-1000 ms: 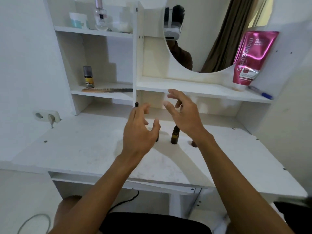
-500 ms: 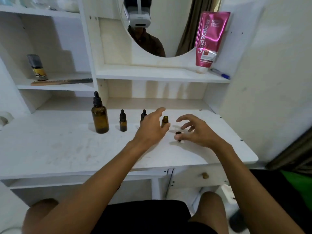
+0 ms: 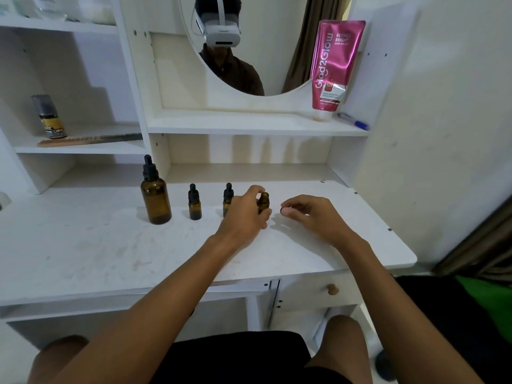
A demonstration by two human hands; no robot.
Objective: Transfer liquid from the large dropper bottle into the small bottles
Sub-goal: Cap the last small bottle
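Note:
A large amber dropper bottle with a black dropper cap stands on the white desk. To its right stand two small capped amber bottles; my left hand partly hides the second. My left hand is wrapped around a third small bottle, which is upright and has no cap. Just right of it, my right hand pinches a small black dropper cap at its fingertips, low over the desk.
A shelf above the desk carries a pink tube and a blue pen. On the left shelf are a small spray can and a comb. A round mirror hangs behind. The desk's right edge lies near my right arm.
The view swung down and right onto the bottles. My left hand closed around the uncapped small bottle. My right hand holds the black cap slightly off the desk now.

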